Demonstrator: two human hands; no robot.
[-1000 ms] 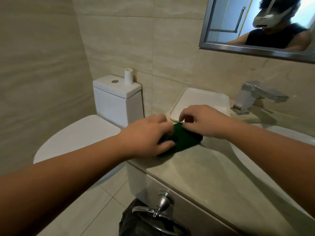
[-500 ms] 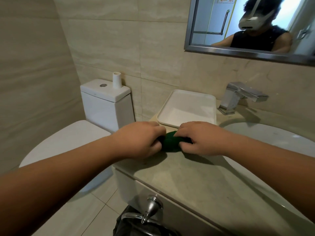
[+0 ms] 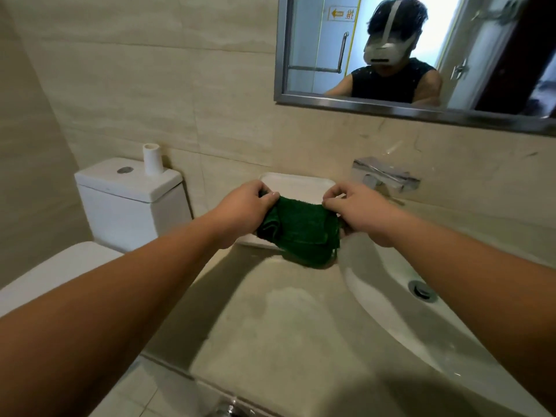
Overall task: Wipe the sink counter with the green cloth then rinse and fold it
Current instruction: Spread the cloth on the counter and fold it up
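The green cloth (image 3: 301,233) hangs in the air above the beige sink counter (image 3: 279,320), stretched between both hands and partly folded over on its left side. My left hand (image 3: 243,212) pinches its upper left corner. My right hand (image 3: 358,212) pinches the upper right corner. The cloth's lower edge droops close to the counter, just left of the white basin (image 3: 388,299).
A white tray (image 3: 298,186) lies on the counter behind the cloth. The chrome faucet (image 3: 385,176) stands at the back right, above the basin drain (image 3: 422,290). A toilet tank (image 3: 132,203) with a paper roll (image 3: 152,159) sits to the left. A mirror (image 3: 391,52) hangs above.
The cloth was bunched on the counter under both hands. Now both hands have lifted it and pulled apart, spreading it open in the air. The view has tilted down and right.
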